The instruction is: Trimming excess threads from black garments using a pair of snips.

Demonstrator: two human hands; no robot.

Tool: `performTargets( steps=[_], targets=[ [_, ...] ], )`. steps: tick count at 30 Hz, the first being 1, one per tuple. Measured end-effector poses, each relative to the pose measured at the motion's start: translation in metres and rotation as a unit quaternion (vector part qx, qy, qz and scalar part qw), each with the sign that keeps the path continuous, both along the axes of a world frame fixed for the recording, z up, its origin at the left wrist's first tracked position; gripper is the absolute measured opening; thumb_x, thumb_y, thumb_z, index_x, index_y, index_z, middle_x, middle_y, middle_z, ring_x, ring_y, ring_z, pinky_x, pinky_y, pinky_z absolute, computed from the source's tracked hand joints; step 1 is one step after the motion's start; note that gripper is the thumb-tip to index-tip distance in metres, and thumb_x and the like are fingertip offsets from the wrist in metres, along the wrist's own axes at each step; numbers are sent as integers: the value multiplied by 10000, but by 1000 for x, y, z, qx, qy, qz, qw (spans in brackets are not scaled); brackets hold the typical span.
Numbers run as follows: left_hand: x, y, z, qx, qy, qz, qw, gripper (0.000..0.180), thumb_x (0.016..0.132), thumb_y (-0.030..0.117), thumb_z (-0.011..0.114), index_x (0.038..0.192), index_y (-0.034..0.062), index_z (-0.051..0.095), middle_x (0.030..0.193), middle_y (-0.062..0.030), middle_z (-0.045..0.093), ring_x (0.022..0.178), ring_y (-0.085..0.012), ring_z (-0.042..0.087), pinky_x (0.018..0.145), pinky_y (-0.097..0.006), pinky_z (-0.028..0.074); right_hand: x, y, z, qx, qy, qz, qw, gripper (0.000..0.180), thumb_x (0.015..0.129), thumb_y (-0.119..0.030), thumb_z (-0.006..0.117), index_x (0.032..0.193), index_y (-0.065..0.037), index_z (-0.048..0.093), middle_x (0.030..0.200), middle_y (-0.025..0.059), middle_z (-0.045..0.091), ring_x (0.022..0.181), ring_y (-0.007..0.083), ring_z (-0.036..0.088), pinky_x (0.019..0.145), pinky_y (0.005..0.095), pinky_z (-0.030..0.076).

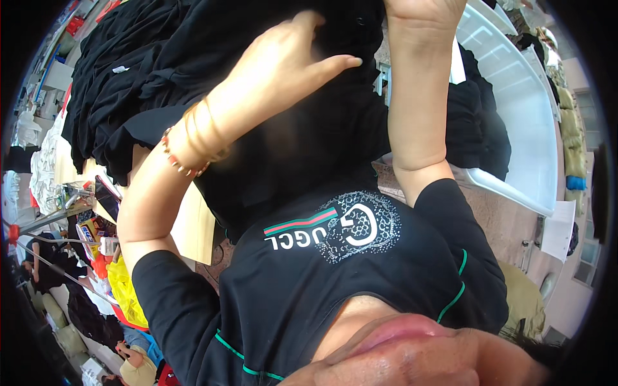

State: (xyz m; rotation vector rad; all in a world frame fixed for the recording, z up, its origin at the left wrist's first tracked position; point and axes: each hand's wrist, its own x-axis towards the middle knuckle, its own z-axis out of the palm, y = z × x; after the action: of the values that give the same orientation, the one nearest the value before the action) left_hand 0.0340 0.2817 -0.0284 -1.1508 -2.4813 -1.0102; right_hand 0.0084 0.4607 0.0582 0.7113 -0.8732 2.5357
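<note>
My left hand (290,61), with bracelets (199,138) at its wrist, is over black cloth (257,26) at the top middle. Its thumb is stretched out to the right, apart from the other fingers, and nothing shows in its grip. The fingertips are slightly blurred against the cloth. At the top edge, my right hand (425,9) is cut off by the frame, so its fingers are hidden. A large heap of black garments (129,83) lies to the left of my left hand. More black fabric (290,148) hangs down in front of my body.
A big white plastic tub (521,116) stands on the right, with dark cloth (473,116) beside my right forearm. On the left are a wooden tabletop (193,225), a yellow plastic bag (125,289) and white cloths (48,167). Another person (138,363) is at the lower left.
</note>
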Motion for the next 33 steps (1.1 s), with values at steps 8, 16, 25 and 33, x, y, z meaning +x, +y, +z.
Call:
performTargets(
  steps=[8, 16, 25, 33],
  targets=[
    [-8, 15, 30, 262, -216, -75, 938, 187, 989, 137, 668, 1060, -34, 645, 980, -115, 717, 908, -233, 679, 797, -346, 548, 34, -32, 27, 35, 45, -69, 996, 373, 1054, -291, 600, 702, -172, 562, 483, -66, 393, 423, 65, 317, 415, 208, 269],
    [13, -5, 7, 251, -296, -156, 908, 278, 1002, 122, 638, 1254, 15, 588, 1194, -94, 665, 1086, -155, 639, 950, -298, 512, 9, 43, -19, -61, 7, 174, 983, 349, 1051, -232, 515, 706, -182, 491, 492, -81, 327, 420, 46, 297, 432, 179, 311],
    [27, 13, -12, 281, -142, -66, 947, 439, 928, 165, 749, 1293, -9, 578, 1276, -99, 596, 1041, -149, 634, 832, -276, 547, 13, 44, -24, -151, -42, 225, 962, 281, 1052, -168, 517, 771, -157, 510, 554, -95, 372, 454, 23, 297, 514, 149, 355],
    [63, 25, -22, 380, -663, -204, 612, 610, 1001, 643, 505, 992, 65, 699, 960, -31, 676, 802, -115, 629, 753, -249, 460, 14, 34, -51, -62, -25, 61, 996, 264, 1047, -203, 531, 1207, -29, 648, 1095, 105, 714, 968, 175, 685, 893, 316, 570]
  ],
)
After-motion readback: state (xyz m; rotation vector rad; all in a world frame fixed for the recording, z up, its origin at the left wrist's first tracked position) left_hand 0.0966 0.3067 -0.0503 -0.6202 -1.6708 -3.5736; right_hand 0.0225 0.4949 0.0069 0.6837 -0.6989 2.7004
